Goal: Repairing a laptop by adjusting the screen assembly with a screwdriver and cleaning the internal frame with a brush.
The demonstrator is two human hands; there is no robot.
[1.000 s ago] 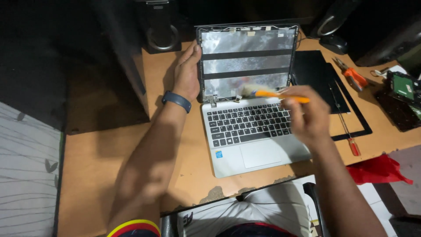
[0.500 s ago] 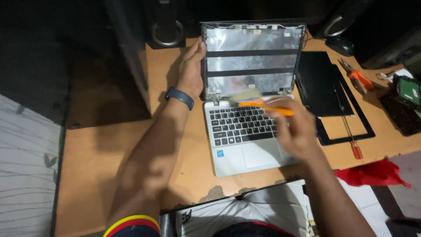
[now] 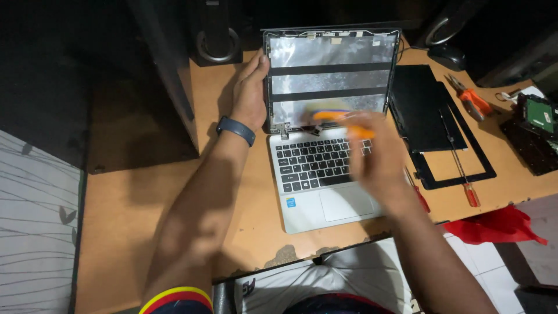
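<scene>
A person's left hand point(image 3: 251, 93) lies flat against the left edge of a laptop's point(image 3: 322, 174) opened lid point(image 3: 331, 72), fingers point(image 3: 259, 63) stretched out straight and pressed along the frame, a dark band on the wrist. The screen panel is out, and the bare lid shows silvery foil crossed by two black strips. The right hand point(image 3: 378, 160), blurred, hovers over the keyboard's upper right corner, closed around an orange-handled tool point(image 3: 340, 119) whose front end points left toward the hinge point(image 3: 281, 128) at the lid's lower left corner; how the fingers wrap the handle cannot be told through the blur.

Right of that hand, just beside the laptop's right edge, a black screen panel point(image 3: 427, 107) lies flat, overlapping a black bezel frame point(image 3: 465, 171). A long screwdriver with a red handle point(image 3: 459, 166) lies across the frame, and a second red handle point(image 3: 419, 195) shows close under the right wrist. Further right lie orange-handled pliers point(image 3: 469, 100) and a green circuit board point(image 3: 539, 116). A red cloth point(image 3: 494, 227) hangs over the near right edge of the wooden tabletop point(image 3: 145, 221).

Left of the left hand the tabletop is bare wood as far as a dark upright panel point(image 3: 168, 75); behind the fingertips stands a black speaker point(image 3: 216, 35). A small blue square sticker point(image 3: 290, 203) sits on the laptop's palm rest, near its front left corner.
</scene>
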